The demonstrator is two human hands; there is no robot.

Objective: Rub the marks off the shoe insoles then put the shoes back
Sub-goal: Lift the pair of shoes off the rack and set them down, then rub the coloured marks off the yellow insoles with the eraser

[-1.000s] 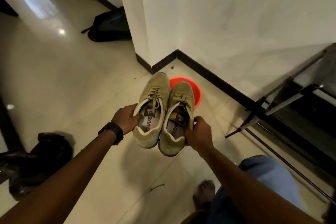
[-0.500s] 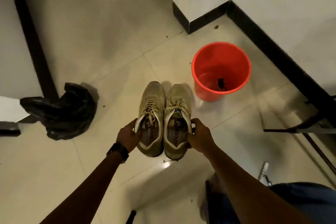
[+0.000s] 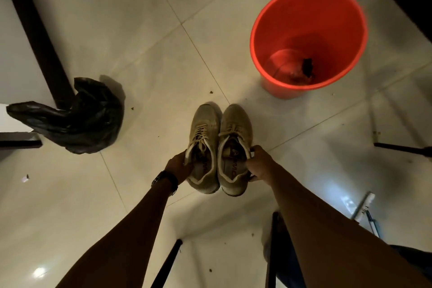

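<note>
Head view: nearest, the left hand (image 3: 177, 166) and right hand (image 3: 260, 164) each grip one shoe's heel collar, fingers (image 3: 254, 150) curled over the rim. The shoes (image 3: 236, 127), side by side and touching, stretch away from the wrists, toes leading. They lie nearer than the red bucket (image 3: 255, 30) and to its left.

Dim, warm indoor light; glare spots on glossy floor (image 3: 140, 54) lower left; soft overall blur, wide-angle bending toward edges.
</note>
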